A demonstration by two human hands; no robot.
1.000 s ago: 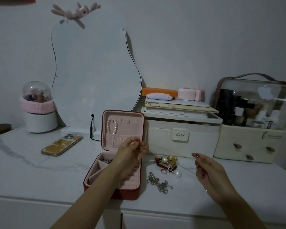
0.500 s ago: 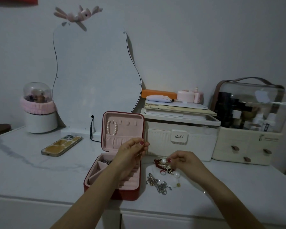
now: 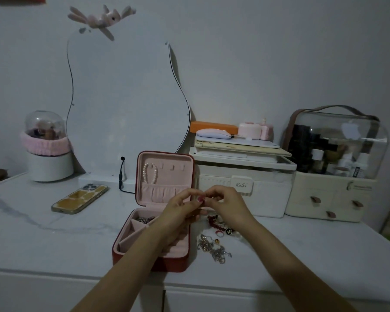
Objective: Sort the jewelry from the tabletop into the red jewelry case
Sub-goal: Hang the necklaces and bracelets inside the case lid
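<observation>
The red jewelry case (image 3: 149, 261) lies open at the middle of the tabletop, its pink-lined lid (image 3: 167, 157) upright. A pearl bracelet (image 3: 150, 173) hangs inside the lid, and silver pieces (image 3: 144, 219) lie in a back compartment. My left hand (image 3: 178, 212) hovers over the case's right side. My right hand (image 3: 227, 203) meets it fingertip to fingertip, and both pinch a small jewelry piece, too tiny to make out. Loose on the table to the right of the case are a red bead bracelet (image 3: 212, 221), a ring (image 3: 218, 233) and tangled silver chains (image 3: 213, 249).
A phone (image 3: 80, 198) lies at the left. A wavy mirror (image 3: 122, 104) with a cable (image 3: 121, 176) stands behind the case. Behind my hands are a white organiser box (image 3: 266, 192) and a clear-lidded cosmetics case (image 3: 336, 194). A domed container (image 3: 46, 152) stands far left.
My right hand went from the right side to the jewelry pile, then rose left to meet my left hand. My left hand stayed over the case.
</observation>
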